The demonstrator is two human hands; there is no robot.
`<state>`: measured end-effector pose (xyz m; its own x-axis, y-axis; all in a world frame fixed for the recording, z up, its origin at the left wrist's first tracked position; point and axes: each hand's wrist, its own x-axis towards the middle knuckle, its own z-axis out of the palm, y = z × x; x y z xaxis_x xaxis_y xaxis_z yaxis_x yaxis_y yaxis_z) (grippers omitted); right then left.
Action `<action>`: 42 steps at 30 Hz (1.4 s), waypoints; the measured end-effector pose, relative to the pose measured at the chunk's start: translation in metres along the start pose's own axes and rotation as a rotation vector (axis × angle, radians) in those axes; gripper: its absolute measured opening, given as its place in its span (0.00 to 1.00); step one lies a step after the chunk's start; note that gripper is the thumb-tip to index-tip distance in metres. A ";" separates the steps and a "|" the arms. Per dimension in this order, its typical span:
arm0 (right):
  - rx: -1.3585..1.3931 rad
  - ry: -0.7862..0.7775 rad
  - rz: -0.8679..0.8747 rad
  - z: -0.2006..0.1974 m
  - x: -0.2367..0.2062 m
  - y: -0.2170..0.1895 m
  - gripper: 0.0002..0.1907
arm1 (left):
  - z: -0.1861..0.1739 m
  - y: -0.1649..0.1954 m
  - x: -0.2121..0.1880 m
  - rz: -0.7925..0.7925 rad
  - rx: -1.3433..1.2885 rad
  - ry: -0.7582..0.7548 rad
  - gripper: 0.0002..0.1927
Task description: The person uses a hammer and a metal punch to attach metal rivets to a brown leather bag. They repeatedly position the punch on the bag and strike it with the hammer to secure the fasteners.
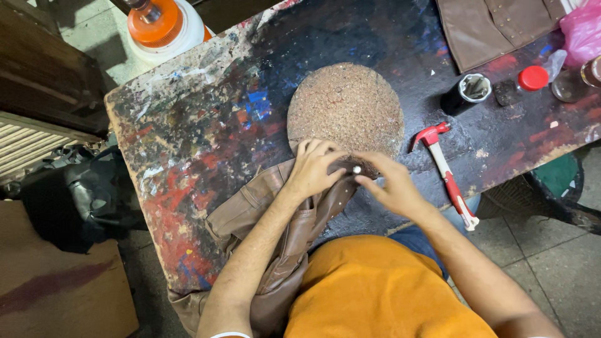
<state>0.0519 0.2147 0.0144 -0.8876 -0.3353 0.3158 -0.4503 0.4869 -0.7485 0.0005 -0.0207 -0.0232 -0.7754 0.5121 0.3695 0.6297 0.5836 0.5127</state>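
Note:
A brown leather garment [275,213] lies over the near edge of a paint-stained table [206,119] and hangs down toward my lap. My left hand [313,168] presses a fold of it flat against the near rim of a round, pitted wooden block [346,105]. My right hand [388,184] pinches at the same fold, its fingertips beside a small shiny metal stud [357,169] set on the leather. Both hands touch the garment and sit close together.
A red-and-white hammer [447,172] lies just right of my right hand. Farther right stand a black cup [466,94], a red-capped bottle [532,79] and a glass jar [568,84]. Another brown leather piece [488,28] lies at the back right, and a dark bag [94,194] sits on the floor left.

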 end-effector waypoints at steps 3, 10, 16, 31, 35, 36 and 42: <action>0.054 -0.028 0.052 0.018 0.004 0.000 0.11 | -0.002 -0.003 0.002 -0.065 0.005 -0.065 0.21; 0.234 0.344 0.107 0.011 -0.026 0.016 0.04 | 0.002 -0.010 0.000 -0.058 0.017 -0.048 0.19; 0.464 0.510 0.358 -0.055 -0.034 0.039 0.04 | 0.004 -0.007 0.002 -0.121 -0.058 -0.123 0.15; 0.605 -0.359 0.540 0.063 -0.029 0.011 0.23 | -0.078 0.028 0.005 -0.228 -0.410 -0.104 0.13; 0.852 -0.379 0.433 0.085 -0.027 0.008 0.16 | -0.088 0.030 0.002 -0.250 -0.483 -0.105 0.12; 0.878 -0.383 0.438 0.089 -0.028 0.008 0.15 | -0.089 0.029 0.001 -0.225 -0.495 -0.099 0.12; 1.000 -0.261 0.451 0.097 -0.035 0.011 0.16 | -0.096 0.024 0.003 -0.265 -0.649 -0.180 0.15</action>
<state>0.0872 0.1531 -0.0615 -0.8491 -0.5080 -0.1450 0.2905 -0.2196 -0.9313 0.0093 -0.0657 0.0646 -0.8433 0.5336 0.0643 0.2234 0.2391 0.9449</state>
